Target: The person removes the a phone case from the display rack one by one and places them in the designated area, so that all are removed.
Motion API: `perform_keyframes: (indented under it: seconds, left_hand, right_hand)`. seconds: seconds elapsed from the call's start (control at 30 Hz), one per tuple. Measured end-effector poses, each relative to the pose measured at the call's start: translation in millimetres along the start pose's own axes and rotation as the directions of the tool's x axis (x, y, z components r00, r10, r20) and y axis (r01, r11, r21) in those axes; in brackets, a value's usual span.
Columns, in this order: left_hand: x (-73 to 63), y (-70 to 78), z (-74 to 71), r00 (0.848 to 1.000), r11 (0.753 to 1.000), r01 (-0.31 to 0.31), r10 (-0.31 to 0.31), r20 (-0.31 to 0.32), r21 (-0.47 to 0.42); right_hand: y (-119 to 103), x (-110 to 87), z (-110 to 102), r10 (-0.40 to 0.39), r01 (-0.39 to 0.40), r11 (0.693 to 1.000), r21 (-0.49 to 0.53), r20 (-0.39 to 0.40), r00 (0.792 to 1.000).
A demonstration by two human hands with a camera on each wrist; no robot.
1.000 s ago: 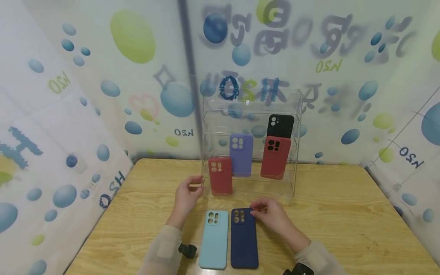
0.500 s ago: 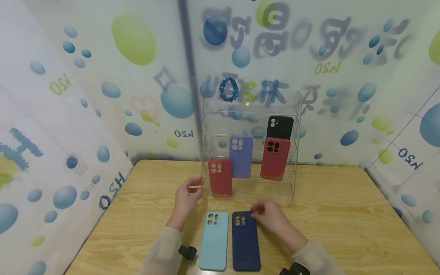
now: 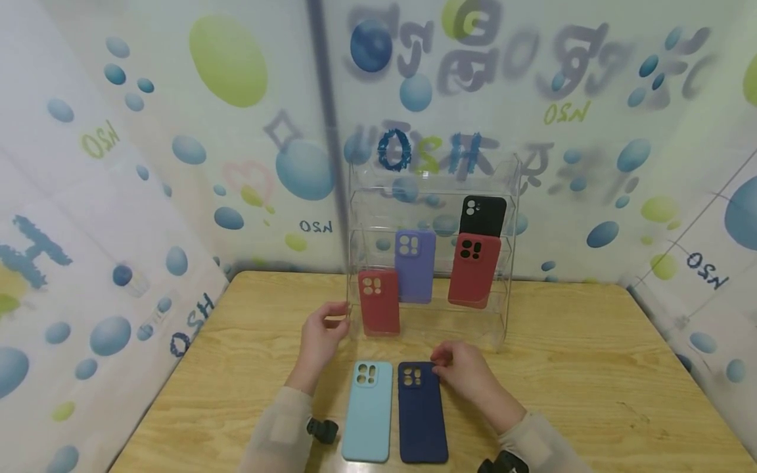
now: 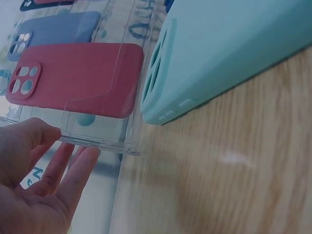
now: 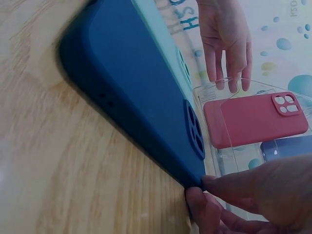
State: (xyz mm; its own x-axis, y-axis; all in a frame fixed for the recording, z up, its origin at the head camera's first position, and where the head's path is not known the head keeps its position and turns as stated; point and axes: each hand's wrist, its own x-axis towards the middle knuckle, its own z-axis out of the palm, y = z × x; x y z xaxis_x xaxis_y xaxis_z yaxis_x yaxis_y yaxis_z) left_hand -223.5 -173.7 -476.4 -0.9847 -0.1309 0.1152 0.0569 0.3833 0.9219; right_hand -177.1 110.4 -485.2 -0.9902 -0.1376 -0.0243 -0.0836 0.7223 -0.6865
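My left hand (image 3: 321, 338) holds the lower left side edge of a clear tiered display rack (image 3: 452, 322), thumb and fingers on either side of it in the left wrist view. With thumb and fingertips, my right hand (image 3: 467, 371) pinches the upper right corner of a dark blue phone case (image 3: 422, 420), which lies on the table. Beside it, to the left, lies a light turquoise phone case (image 3: 368, 417), untouched. The rack's front left holds a red phone case (image 4: 80, 78), near my left hand.
Further up the rack stand a purple phone case (image 3: 416, 269), a second red one (image 3: 475, 272) and a black case (image 3: 483, 215), partly hidden behind that red one. The wooden table (image 3: 591, 368) meets a patterned wall (image 3: 284, 249) at the back.
The dark blue case has shifted slightly to the right at its lower end, with my right hand still pinching its corner. My left hand stays at the rack's edge.
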Motion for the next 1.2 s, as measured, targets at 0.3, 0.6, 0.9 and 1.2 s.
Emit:
perform_keyframes:
  seconds: [0.3,0.6,0.9,1.2]
  left_hand:
    - [-1.4,-1.1,0.6,1.000,1.000,0.008,-0.008,0.000,0.000]
    - [-0.8,-3.8,0.8,1.000,1.000,-0.016,0.016,-0.004,0.003]
    - [-0.6,-3.5,-0.6,1.000,1.000,-0.025,0.025,-0.012,0.006]
    - [0.6,-4.5,0.8,0.999,0.999,-0.034,0.034,-0.007,-0.003]
  right_hand:
    - [-1.7,-3.9,-0.4,-0.046,0.046,0.999,-0.004,-0.065,0.997]
    - [-7.4,-0.3,-5.0,-0.071,0.081,0.994,0.074,-0.133,0.989]
    - [-26.3,13.1,-3.8,-0.106,0.120,0.990,0.077,-0.166,0.980]
    - [-46.9,27.8,-4.7,-0.144,0.165,0.983,0.082,-0.223,0.964]
